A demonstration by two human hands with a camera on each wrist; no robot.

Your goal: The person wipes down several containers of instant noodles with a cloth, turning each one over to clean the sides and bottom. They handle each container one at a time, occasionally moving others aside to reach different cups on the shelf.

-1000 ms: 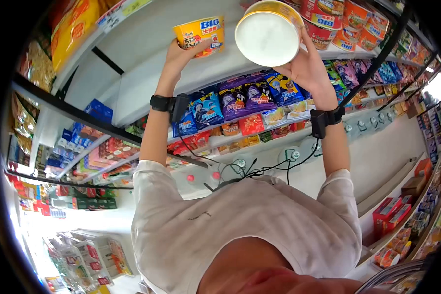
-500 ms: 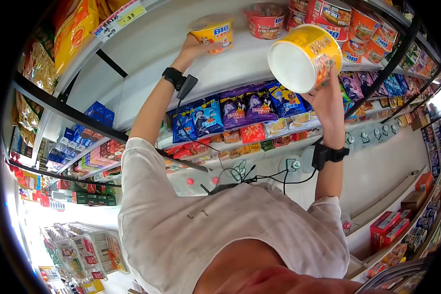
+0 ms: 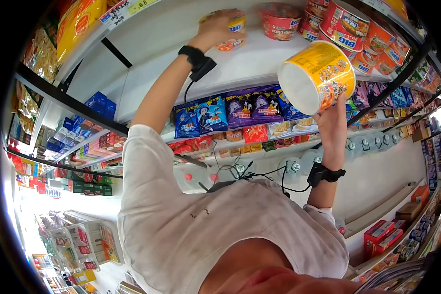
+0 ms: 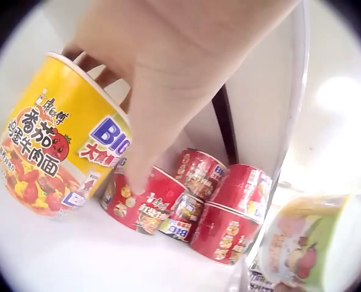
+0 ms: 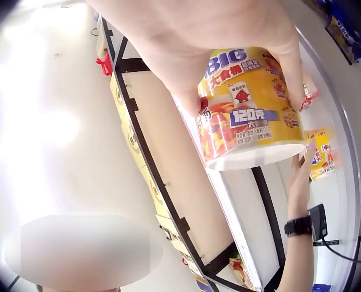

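Observation:
My left hand (image 3: 214,30) grips a yellow instant noodle cup (image 4: 59,137) from above, on the white upper shelf. In the left wrist view its fingers lie over the rim and the thumb (image 4: 143,161) comes down along the right side; the hand hides most of the top. My right hand (image 3: 332,130) holds a second yellow noodle cup (image 3: 323,73) in front of the shelf, thumb and fingers on either side of it. That cup is tilted, its white base facing left toward the camera. Its printed side (image 5: 247,109) shows in the right wrist view.
A red noodle cup (image 3: 280,23) sits right of the left hand's cup, with several stacked red ones (image 3: 345,24) beyond. Snack bags (image 3: 240,110) line the shelf below. A black frame bar (image 3: 73,110) runs along the left, and cables (image 3: 250,171) hang before the chest.
The left hand and its cup have moved farther onto the shelf, toward the red cup, and the hand has shifted from the cup's side to its top. The right hand's cup has moved lower and right, tilting.

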